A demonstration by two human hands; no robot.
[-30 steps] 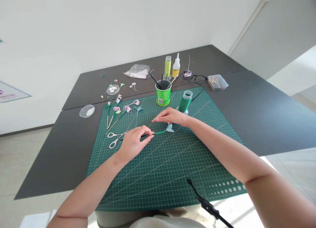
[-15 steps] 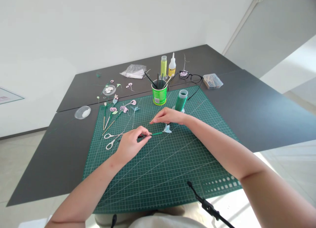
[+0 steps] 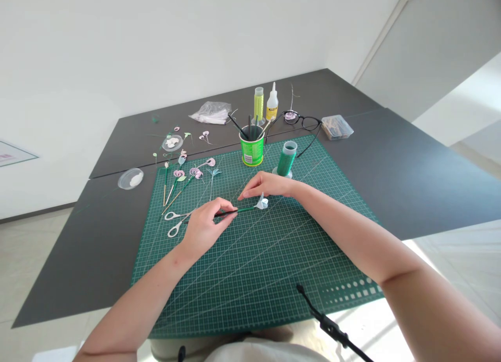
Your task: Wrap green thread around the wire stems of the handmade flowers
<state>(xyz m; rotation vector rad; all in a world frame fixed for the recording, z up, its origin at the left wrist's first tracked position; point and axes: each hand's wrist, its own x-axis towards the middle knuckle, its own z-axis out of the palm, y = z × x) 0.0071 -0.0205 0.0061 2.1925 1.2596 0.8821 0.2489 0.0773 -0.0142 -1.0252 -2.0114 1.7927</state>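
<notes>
My left hand (image 3: 210, 221) is closed in a pinch around a thin dark stick (image 3: 226, 213). Green thread (image 3: 246, 209) is wound along the stick's right part, and a pale blue flower (image 3: 262, 202) sits at its tip. Above the stick, my right hand (image 3: 261, 185) has thumb and fingers pressed together; whatever they grip, if anything, is too fine to make out. Just behind that hand stands a spool of green thread (image 3: 287, 159). White-handled scissors (image 3: 174, 223) lie on the green cutting mat (image 3: 242, 278), partly hidden by my left hand.
Several sticks with pink and blue flowers (image 3: 179, 175) lie at the mat's left. A green cup (image 3: 251, 148) of sticks stands at the back, near a glue bottle (image 3: 272, 103), a yellow-green spool (image 3: 259, 106), glasses (image 3: 302, 120) and a clear box (image 3: 337, 127). Two small dishes (image 3: 131, 178) sit left.
The flower has turned about the stick and shifted slightly left, with my left hand. My right hand stays almost in place, its fingers still pinched.
</notes>
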